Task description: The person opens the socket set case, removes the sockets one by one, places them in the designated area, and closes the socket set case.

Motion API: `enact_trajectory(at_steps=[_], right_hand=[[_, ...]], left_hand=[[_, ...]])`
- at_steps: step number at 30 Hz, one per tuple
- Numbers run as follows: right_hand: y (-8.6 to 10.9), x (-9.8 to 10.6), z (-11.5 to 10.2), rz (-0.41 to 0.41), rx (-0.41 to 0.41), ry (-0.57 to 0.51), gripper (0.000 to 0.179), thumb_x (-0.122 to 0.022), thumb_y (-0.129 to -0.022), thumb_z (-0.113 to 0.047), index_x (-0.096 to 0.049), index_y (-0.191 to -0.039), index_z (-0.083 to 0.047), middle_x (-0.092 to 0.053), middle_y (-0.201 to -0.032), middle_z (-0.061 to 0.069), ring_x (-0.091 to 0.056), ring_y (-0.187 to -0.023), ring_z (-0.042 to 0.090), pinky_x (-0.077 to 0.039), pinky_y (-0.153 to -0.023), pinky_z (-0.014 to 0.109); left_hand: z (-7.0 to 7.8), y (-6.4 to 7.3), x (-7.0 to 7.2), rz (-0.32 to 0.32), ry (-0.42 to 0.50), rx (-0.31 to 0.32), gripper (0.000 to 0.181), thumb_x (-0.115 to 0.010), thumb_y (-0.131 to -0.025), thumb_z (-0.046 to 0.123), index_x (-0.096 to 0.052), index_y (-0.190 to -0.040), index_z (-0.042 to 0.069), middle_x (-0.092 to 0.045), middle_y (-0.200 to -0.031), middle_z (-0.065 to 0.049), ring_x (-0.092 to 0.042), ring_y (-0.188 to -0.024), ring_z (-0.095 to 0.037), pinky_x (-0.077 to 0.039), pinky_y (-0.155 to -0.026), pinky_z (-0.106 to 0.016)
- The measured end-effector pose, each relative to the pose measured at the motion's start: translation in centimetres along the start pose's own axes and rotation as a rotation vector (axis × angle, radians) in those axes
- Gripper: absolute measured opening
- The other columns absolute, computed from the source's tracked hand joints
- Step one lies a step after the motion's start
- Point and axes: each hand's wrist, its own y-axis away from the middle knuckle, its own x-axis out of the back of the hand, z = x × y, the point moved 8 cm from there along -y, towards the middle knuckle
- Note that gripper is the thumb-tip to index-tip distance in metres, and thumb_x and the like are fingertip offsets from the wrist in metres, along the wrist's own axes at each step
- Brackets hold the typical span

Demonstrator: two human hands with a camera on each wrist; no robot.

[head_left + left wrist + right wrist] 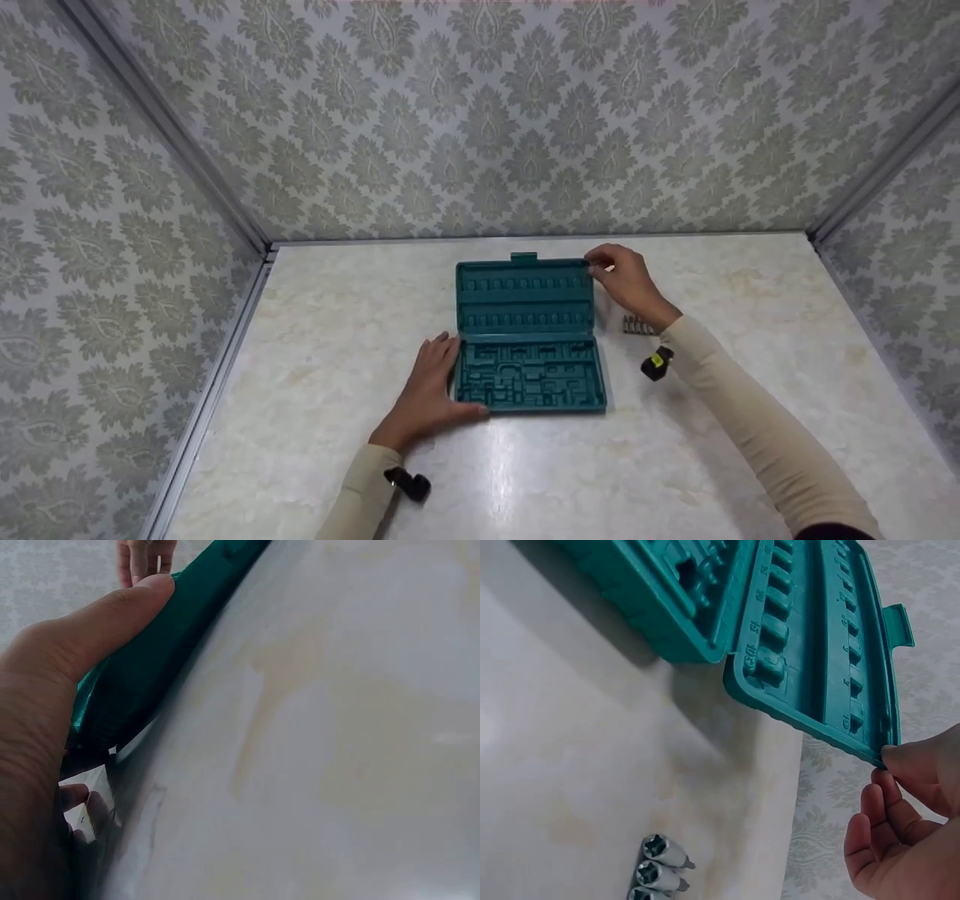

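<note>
A teal plastic tool case (525, 371) lies open on the table, its moulded compartments showing. My left hand (429, 379) rests at the case's near left corner, thumb extended along the front edge and fingers along the left side. The left wrist view shows the thumb (112, 622) against the case's outer wall. With thumb and forefinger my right hand (628, 281) pinches the far right corner of the raised lid (814, 652). Several silver bit sockets (660, 849) stand in a row on the table, partly hidden under the right wrist in the head view.
The pale marbled table (337, 300) runs back to a patterned wall (487, 135), with more patterned panels at left and right. A latch tab (523, 257) sticks out from the lid's far edge. Small black devices are strapped to both sleeves.
</note>
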Motion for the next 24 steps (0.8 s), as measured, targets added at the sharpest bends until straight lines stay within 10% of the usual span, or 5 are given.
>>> enact_trajectory(at_steps=[24], right_hand=[[5.2,2.6,-3.5,0.109,0.151,-0.063,0.016,-0.072,-0.106,-0.003,-0.077,-0.121,-0.003,-0.075,-0.118,0.013,-0.067,-0.105,0.022,-0.051,-0.088,0.032]], left_hand=[[-0.1,0.1,0.1,0.034,0.074,0.068,0.134,-0.09,-0.066,0.081,-0.026,-0.175,0.039,-0.019,-0.183,0.003,-0.004,-0.171,-0.031,-0.019,-0.133,-0.063]])
